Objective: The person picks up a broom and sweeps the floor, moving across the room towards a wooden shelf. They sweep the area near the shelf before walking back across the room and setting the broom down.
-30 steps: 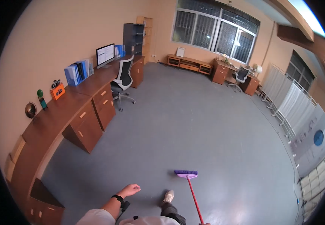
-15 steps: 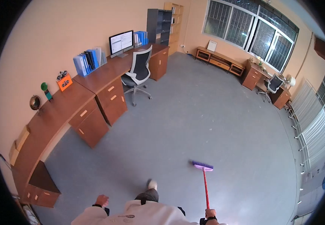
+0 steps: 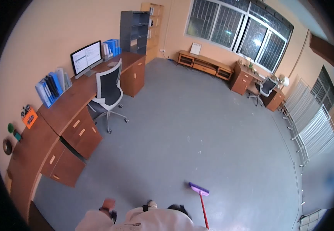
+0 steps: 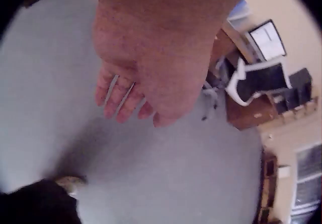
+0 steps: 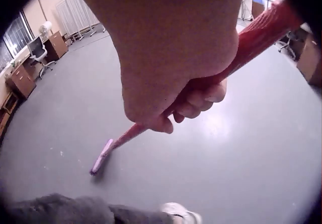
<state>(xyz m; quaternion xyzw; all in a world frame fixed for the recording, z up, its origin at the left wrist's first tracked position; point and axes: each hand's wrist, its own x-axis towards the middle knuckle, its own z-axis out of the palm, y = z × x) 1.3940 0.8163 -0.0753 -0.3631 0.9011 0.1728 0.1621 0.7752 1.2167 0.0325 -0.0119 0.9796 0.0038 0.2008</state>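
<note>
A broom with a purple head (image 3: 199, 189) and a red handle (image 3: 203, 211) slants up from the floor toward the lower edge of the head view. In the right wrist view my right hand (image 5: 173, 83) grips that handle, its fingers wrapped round it. The broom head (image 5: 102, 157) shows farther down the shaft, near the floor. My left hand (image 3: 108, 204) hangs at my left side, blurred in the head view. Its fingers (image 4: 121, 96) are loosely bent in the left wrist view, with nothing held. The right hand is hidden below the head view.
Brown desks (image 3: 72, 94) run along the left wall, with a monitor (image 3: 87, 58) and an office chair (image 3: 109, 90). Small pale bits (image 3: 199, 152) lie on the grey floor (image 3: 155, 127) ahead. White folding screens (image 3: 315, 119) line the right side.
The head view has swung about, and the desks and chair appear nearer. The broom head went right, then back left and closer to me. The right hand dropped out of the head view.
</note>
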